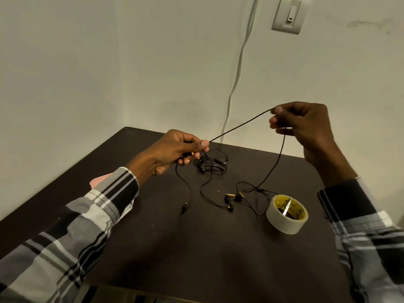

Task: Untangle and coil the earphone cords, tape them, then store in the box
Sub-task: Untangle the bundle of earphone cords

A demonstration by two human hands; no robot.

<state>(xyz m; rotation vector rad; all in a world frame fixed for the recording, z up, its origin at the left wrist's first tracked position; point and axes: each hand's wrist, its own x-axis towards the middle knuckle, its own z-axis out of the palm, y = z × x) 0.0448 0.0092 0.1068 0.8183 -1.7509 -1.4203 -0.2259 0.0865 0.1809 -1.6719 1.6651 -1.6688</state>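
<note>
Head view: my left hand point(175, 149) and right hand point(306, 123) each pinch the thin, limp earphone cord point(240, 125) taut above the table point(153, 248), its light earbuds point(229, 199) trailing near the tape roll point(282, 224); fingertip pinches suit it, I judge.

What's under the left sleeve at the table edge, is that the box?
A pink corner pokes out beneath the left sleeve on the table. The sleeve covers the rest, so whether it is the box cannot be told.
</note>
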